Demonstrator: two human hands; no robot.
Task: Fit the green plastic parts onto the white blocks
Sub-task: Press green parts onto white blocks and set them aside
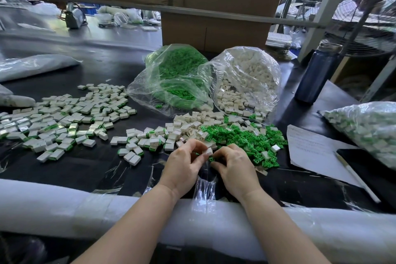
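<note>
My left hand (184,165) pinches a small white block (208,152) between thumb and fingertips. My right hand (233,166) meets it from the right, its fingers curled over a green plastic part (211,159) that is mostly hidden. Just beyond my hands lie a heap of loose green parts (246,139) and a heap of bare white blocks (188,124). To the left, many white blocks with green fitted (64,118) are spread over the dark table.
Two open clear bags stand behind the heaps: one of green parts (177,75), one of white blocks (246,79). A dark bottle (315,77), a paper sheet (315,150) with a pen (355,178), and a bag of fitted blocks (368,130) are on the right. White foam padding (64,206) covers the near edge.
</note>
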